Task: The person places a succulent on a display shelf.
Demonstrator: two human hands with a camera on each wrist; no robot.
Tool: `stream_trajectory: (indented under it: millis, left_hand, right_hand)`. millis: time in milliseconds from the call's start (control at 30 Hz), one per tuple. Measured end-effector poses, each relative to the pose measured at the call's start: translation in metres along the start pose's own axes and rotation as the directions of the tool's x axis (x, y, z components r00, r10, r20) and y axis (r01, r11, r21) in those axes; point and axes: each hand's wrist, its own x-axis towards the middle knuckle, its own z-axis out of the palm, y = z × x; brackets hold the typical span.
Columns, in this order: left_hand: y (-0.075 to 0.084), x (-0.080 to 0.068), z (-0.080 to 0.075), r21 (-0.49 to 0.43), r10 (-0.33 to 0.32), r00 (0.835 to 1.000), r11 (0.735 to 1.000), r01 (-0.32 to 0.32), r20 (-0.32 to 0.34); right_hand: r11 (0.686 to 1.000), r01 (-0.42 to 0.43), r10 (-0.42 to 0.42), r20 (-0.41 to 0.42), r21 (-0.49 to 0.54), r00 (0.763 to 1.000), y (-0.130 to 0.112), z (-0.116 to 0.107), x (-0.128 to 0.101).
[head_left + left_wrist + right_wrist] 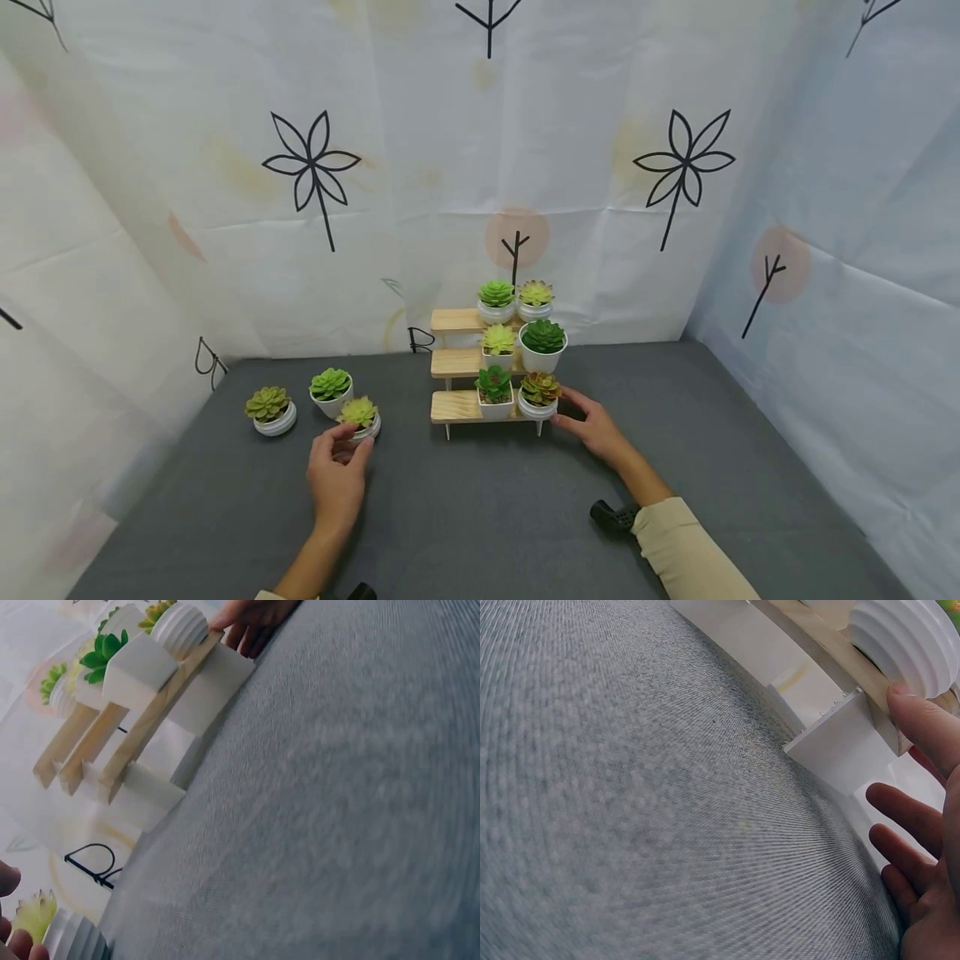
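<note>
Gripping pale succulent [359,411] on desk [480,517]: left hand [336,479]. Right hand [596,429], fingers loose, touches bronze succulent [540,388] at bottom tier's end; careless nudge could topple it. Count: nine potted succulents [543,336], six on one three-tier stand [450,406], three on desk.

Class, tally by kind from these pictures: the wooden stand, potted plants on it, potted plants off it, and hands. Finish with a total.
Wooden stand: 1
Potted plants on it: 6
Potted plants off it: 3
Hands, left and right: 2
Total: 12
</note>
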Motion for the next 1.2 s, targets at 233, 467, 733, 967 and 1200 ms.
stream_trajectory:
  millis: [233, 467, 733, 967, 1200]
  left_hand:
    - [-0.006, 0.005, -0.003, 0.059, 0.025, 0.998, 0.998, -0.021, -0.06]
    - [-0.016, 0.012, -0.002, 0.121, 0.044, 0.998, 0.992, -0.039, -0.033]
    - [-0.02, 0.017, 0.0, 0.086, -0.099, 0.994, 0.992, 0.095, 0.045]
    - [-0.023, 0.021, 0.004, 0.14, -0.188, 0.978, 0.975, 0.174, 0.088]
    - [-0.029, 0.026, 0.007, 0.17, -0.23, 0.966, 0.963, 0.209, 0.117]
  right_hand:
    - [1.0, -0.012, 0.012, -0.003, 0.018, 1.0, 0.01, 0.0, 0.002]
    - [0.998, -0.046, 0.046, -0.002, 0.036, 0.999, 0.025, 0.001, 0.004]
    - [0.999, -0.033, 0.033, -0.003, 0.024, 0.999, 0.026, 0.002, 0.005]
    - [0.999, -0.032, 0.032, -0.002, 0.017, 0.999, 0.024, 0.002, 0.005]
    - [1.0, -0.026, 0.026, -0.002, 0.015, 1.0, 0.025, 0.002, 0.005]
